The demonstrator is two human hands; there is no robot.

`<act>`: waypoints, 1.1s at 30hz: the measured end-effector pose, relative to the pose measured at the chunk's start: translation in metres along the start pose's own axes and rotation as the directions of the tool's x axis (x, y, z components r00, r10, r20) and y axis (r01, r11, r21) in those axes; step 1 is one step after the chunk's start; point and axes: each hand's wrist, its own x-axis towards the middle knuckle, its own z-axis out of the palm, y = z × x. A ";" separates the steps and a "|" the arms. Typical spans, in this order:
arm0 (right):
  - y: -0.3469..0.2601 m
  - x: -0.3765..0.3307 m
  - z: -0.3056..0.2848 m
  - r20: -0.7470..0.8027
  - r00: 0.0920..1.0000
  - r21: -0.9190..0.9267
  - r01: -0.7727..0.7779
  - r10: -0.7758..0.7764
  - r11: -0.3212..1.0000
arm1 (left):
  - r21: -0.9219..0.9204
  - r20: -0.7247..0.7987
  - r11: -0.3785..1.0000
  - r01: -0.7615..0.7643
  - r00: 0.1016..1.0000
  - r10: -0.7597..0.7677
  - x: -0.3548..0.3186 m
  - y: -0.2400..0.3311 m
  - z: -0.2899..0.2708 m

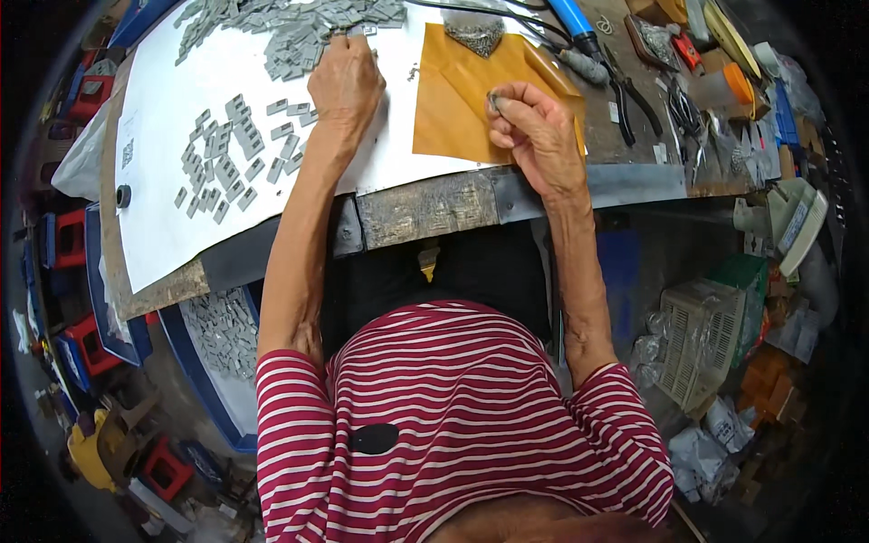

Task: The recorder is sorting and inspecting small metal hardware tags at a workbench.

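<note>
Small grey rectangular pieces lie heaped at the far side of a white sheet. My left hand reaches to the near edge of this heap, fingers curled together and pointing away; what they grip is hidden among the grey pieces. A looser group of the same pieces is spread nearer, to the left. Over an orange-brown sheet my right hand is raised, thumb and forefinger pinched on something tiny and dark that I cannot make out. Beyond it lies a clear bag of small metal parts.
Black-handled pliers, a blue tool and a thread spool lie right of the orange-brown sheet. An orange-lidded jar stands farther right. Below the table's left edge, a blue tray holds many grey pieces.
</note>
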 end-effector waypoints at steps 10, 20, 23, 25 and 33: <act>0.006 0.001 -0.002 -0.028 0.999 0.059 -0.020 0.022 0.998 | -0.204 0.035 0.979 -0.016 0.999 0.024 -0.022 0.015 -0.036; 0.013 0.001 0.005 -0.098 0.994 -0.098 0.044 -0.053 0.994 | -0.600 0.026 0.797 0.071 0.997 -0.070 -0.042 0.025 -0.049; 0.013 0.000 0.007 -0.132 0.987 -0.213 0.061 -0.091 0.975 | -0.638 0.035 0.766 0.079 0.997 -0.074 -0.047 0.025 -0.046; 0.011 -0.001 0.007 -0.130 0.987 -0.300 0.048 -0.091 0.953 | -0.643 0.050 0.760 0.091 0.996 -0.077 -0.048 0.025 -0.045; 0.004 -0.007 0.014 -0.129 0.991 -0.572 -0.045 -0.036 0.819 | -0.645 0.000 0.764 0.017 1.000 -0.022 -0.050 0.023 -0.045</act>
